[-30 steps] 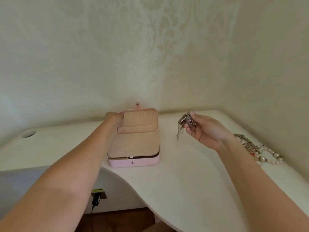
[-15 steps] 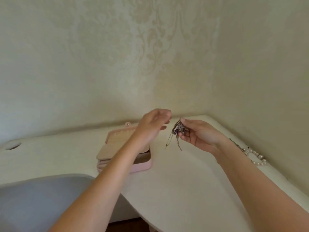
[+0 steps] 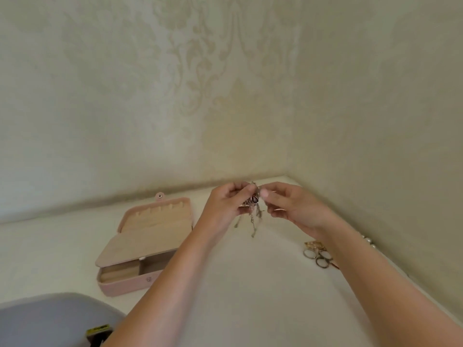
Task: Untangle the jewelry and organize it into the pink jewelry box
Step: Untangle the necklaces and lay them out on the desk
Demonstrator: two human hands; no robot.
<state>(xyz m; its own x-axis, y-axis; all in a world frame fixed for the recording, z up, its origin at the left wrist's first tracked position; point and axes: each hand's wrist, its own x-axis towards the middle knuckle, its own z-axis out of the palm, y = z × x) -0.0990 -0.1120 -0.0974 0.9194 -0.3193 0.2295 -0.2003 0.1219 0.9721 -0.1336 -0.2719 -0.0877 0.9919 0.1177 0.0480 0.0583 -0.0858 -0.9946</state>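
Both hands meet in the air above the worktop, near its far right corner. The left hand (image 3: 226,202) curls its fingers around one side of a tangled clump of jewelry (image 3: 253,204), and the right hand (image 3: 293,206) pinches the other side between thumb and forefinger. The clump shows a dark reddish stone at its centre, and several thin chain ends hang loose below the fingers, clear of the worktop surface. How the strands are knotted is too blurred to tell.

To the left of the hands, towards the front left edge of the worktop (image 3: 250,284), lies the pink jewelry box (image 3: 140,249). Its lid leans open toward the far edge, with a snap tab at the top and a row of beige slots inside. A beige inner flap covers most of the base, and beneath its front edge two compartments are visible.

Near the right edge, close to the wall, a small pile of rings (image 3: 317,255) rests on the worktop, partly hidden behind the right forearm. A few pearl beads (image 3: 369,241) show just beyond that forearm, against the wall.
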